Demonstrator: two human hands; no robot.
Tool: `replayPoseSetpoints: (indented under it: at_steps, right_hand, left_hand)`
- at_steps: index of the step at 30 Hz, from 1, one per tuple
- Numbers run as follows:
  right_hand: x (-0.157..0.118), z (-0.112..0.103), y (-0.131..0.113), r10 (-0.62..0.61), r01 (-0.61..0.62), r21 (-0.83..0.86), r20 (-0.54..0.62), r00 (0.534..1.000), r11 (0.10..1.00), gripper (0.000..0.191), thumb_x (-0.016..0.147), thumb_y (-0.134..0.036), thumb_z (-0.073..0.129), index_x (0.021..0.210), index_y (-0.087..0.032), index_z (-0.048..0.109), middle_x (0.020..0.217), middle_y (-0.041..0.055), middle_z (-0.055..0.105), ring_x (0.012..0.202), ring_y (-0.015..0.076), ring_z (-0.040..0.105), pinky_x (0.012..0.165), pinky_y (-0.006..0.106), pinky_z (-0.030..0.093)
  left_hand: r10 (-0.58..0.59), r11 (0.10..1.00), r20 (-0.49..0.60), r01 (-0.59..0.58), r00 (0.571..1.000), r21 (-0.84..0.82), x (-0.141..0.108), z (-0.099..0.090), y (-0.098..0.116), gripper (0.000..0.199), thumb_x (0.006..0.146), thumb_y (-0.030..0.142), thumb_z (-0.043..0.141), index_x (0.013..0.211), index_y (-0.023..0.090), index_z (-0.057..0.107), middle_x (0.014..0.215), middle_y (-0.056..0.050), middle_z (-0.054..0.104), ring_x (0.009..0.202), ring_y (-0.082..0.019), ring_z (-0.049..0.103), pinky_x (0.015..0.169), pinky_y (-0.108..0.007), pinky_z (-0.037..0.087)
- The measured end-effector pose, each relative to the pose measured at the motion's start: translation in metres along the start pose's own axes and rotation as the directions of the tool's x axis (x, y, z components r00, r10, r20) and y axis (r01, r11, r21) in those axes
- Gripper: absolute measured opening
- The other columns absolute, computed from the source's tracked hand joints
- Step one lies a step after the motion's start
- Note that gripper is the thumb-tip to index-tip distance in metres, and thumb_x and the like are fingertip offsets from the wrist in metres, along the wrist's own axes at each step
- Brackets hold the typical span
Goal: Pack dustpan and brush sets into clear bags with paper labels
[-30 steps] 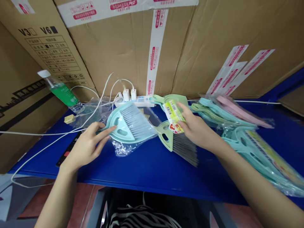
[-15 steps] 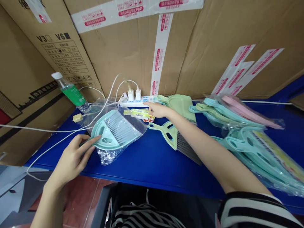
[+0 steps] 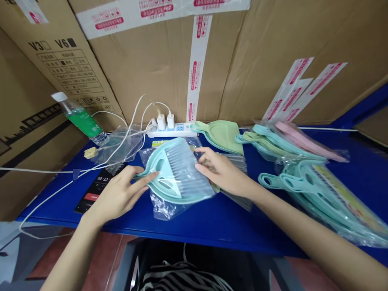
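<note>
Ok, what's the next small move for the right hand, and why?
Probably close the right hand gently on the bristle end of the bagged blue dustpan set: its thumb and index finger stand apart there, while the left hand grips the opposite end, so a second hold should steady it.

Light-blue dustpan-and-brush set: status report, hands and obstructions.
Left hand gripping set at handle end. Right hand near bristle end, contact unclear. Clear plastic bag around set. Gray-bristled brush partly behind right hand.

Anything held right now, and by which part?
Left hand holds the blue dustpan and brush by the handle end; right hand is at the bristles, grip unclear.
</note>
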State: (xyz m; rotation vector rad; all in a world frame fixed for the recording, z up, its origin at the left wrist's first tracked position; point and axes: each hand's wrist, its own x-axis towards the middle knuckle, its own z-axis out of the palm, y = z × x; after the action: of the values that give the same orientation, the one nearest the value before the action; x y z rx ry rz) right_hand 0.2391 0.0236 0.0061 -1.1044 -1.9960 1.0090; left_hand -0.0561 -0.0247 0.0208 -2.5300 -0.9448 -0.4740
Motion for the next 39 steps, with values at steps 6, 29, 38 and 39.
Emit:
replayPoseSetpoints:
  at_steps: [6, 29, 38, 39]
  right_hand:
    - [-0.010, -0.011, 0.025, 0.171, -0.197, 0.355, 0.102, 0.980, 0.914, 0.042, 0.092, -0.047, 0.046, 0.125, -0.021, 0.053, 0.089, 0.0060, 0.066, 0.073, 0.0179, 0.066, 0.059, 0.032, 0.055]
    - [-0.023, -0.014, 0.020, 0.263, -0.141, 0.615, -0.113, 0.958, 0.776, 0.050, 0.075, -0.052, 0.074, 0.109, -0.026, 0.048, 0.107, 0.0072, 0.070, 0.090, 0.0236, 0.069, 0.076, 0.045, 0.059]
    - [-0.024, -0.035, 0.026, 0.253, -0.063, 0.572, -0.260, 0.932, 0.818, 0.044, 0.077, -0.052, 0.069, 0.109, -0.030, 0.049, 0.111, 0.0070, 0.069, 0.102, 0.0282, 0.067, 0.075, 0.045, 0.057]
    - [-0.024, -0.034, 0.026, 0.252, -0.063, 0.567, -0.261, 0.932, 0.821, 0.043, 0.078, -0.052, 0.069, 0.109, -0.030, 0.049, 0.111, 0.0069, 0.069, 0.101, 0.0281, 0.067, 0.075, 0.045, 0.057]
  left_hand:
    - [0.046, 0.995, 0.049, -0.042, 0.998, -0.086, 0.026, 0.002, 0.000, 0.037, 0.103, 0.024, 0.034, 0.128, 0.019, 0.060, 0.102, -0.010, 0.056, 0.092, -0.019, 0.060, 0.078, -0.029, 0.055]
    - [0.211, 0.964, 0.040, -0.215, 0.977, 0.160, 0.055, 0.023, 0.005, 0.043, 0.096, -0.001, 0.035, 0.132, 0.009, 0.056, 0.136, -0.013, 0.061, 0.130, -0.021, 0.054, 0.109, -0.034, 0.049]
    - [-0.353, 0.911, 0.282, 0.258, 0.892, 0.322, 0.021, 0.011, -0.043, 0.055, 0.090, 0.003, 0.030, 0.142, 0.011, 0.046, 0.136, -0.022, 0.059, 0.098, -0.031, 0.073, 0.070, -0.039, 0.063]
    - [-0.402, 0.892, 0.303, 0.296, 0.864, 0.340, 0.017, 0.012, -0.045, 0.054, 0.090, 0.005, 0.030, 0.141, 0.011, 0.046, 0.134, -0.023, 0.060, 0.092, -0.031, 0.074, 0.066, -0.039, 0.062]
